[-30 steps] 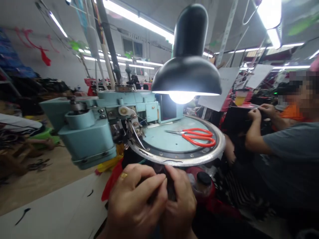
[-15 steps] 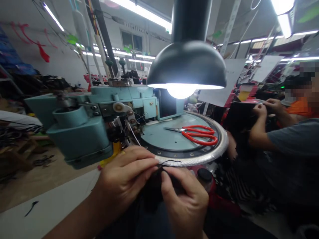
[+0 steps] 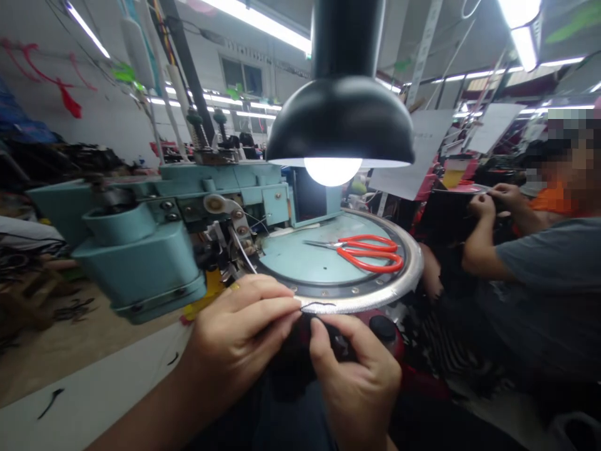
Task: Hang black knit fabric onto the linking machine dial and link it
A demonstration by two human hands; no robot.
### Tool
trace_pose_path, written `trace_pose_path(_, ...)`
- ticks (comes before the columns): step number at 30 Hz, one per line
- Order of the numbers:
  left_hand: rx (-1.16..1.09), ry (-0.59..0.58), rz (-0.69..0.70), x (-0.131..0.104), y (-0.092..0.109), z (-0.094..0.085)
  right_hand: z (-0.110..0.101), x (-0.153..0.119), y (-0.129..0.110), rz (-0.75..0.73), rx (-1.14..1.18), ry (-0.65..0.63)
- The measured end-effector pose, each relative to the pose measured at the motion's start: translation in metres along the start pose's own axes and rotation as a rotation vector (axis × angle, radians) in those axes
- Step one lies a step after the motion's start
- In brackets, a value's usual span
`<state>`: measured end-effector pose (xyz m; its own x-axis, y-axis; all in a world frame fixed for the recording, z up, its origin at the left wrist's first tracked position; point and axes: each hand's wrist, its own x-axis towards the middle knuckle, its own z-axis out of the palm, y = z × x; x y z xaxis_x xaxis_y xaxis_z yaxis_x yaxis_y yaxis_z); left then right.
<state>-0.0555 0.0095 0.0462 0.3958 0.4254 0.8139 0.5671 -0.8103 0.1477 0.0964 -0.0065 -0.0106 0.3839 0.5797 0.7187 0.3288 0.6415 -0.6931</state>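
Note:
My left hand [image 3: 244, 332] is closed in a pinch at the front edge of the machine's round ring [image 3: 375, 300]; dark material shows below its fingertips, too dim to name. Just right of it, my right hand [image 3: 359, 369] has thumb and forefinger pressed together, and what they hold is too small and dark to make out. A thin black strand [image 3: 319, 305] lies along the ribbed rim between the hands. Red-handled scissors [image 3: 369, 252] rest on the light-green round plate [image 3: 291, 254] inside the ring.
A black lamp [image 3: 340, 122] hangs low over the plate, lit. The green machine body [image 3: 141, 263] stands at left. A white surface [image 3: 94, 388] with dark scraps is at lower left. Another person [image 3: 549, 263] works at right, both hands raised.
My right hand has moved slightly right, so the gap between my hands is wider. The whole view has shifted, with the machine and lamp now a little further left.

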Motion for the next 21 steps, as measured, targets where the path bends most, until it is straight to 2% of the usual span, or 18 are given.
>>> trace_pose_path(3, 0.017, 0.016, 0.028, -0.001, 0.000, 0.002, 0.000, 0.002, -0.001, -0.002, 0.002, 0.004)
trace_pose_path(6, 0.099, 0.005, 0.132, -0.003, -0.003, 0.001, -0.001, 0.003, -0.001, -0.011, 0.009, 0.006)
trace_pose_path(13, 0.216, -0.139, 0.321, 0.003, -0.012, -0.011, -0.003, 0.003, 0.000, 0.056, 0.064, -0.040)
trace_pose_path(19, 0.263, -0.227, 0.387, 0.015, -0.008, -0.018, -0.005, 0.004, 0.000, 0.116, 0.090, -0.034)
trace_pose_path(21, 0.262, -0.222, 0.407, 0.017, -0.007, -0.017, -0.006, 0.005, 0.001, 0.153, 0.107, -0.041)
